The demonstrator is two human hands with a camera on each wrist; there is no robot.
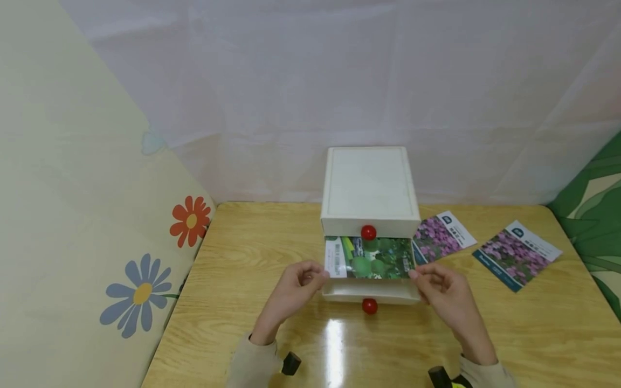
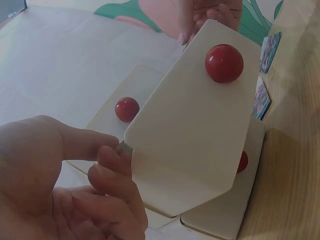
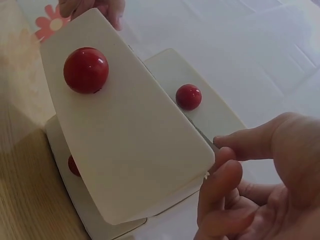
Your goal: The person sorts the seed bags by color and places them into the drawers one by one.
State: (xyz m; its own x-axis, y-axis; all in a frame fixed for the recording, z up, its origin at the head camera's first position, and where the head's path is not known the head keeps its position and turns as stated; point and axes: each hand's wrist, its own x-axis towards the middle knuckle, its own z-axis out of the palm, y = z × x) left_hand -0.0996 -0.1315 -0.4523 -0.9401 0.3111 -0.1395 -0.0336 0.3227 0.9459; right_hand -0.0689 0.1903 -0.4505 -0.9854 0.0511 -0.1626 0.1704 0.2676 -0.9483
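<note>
A small white cabinet (image 1: 368,183) with red round knobs stands at the back of the table, one drawer (image 1: 342,297) pulled out below its top drawer. Over that open drawer lies a flat seed packet (image 1: 375,264) printed with round green fruit. My left hand (image 1: 291,288) pinches its left edge between thumb and fingers, and my right hand (image 1: 446,293) pinches the right edge. From the wrist views, only a thin edge of the packet shows above the drawer front (image 2: 185,130); the drawer's inside is hidden there. A lower drawer (image 3: 75,185) sits beneath, pushed in.
Two more seed packets with pink flowers lie on the wooden table (image 1: 252,242), right of the cabinet: one packet (image 1: 441,237) close beside it, the other packet (image 1: 516,256) farther right. A pale cloth wall (image 1: 291,97) rises behind, and a flower-printed panel (image 1: 97,215) borders the left.
</note>
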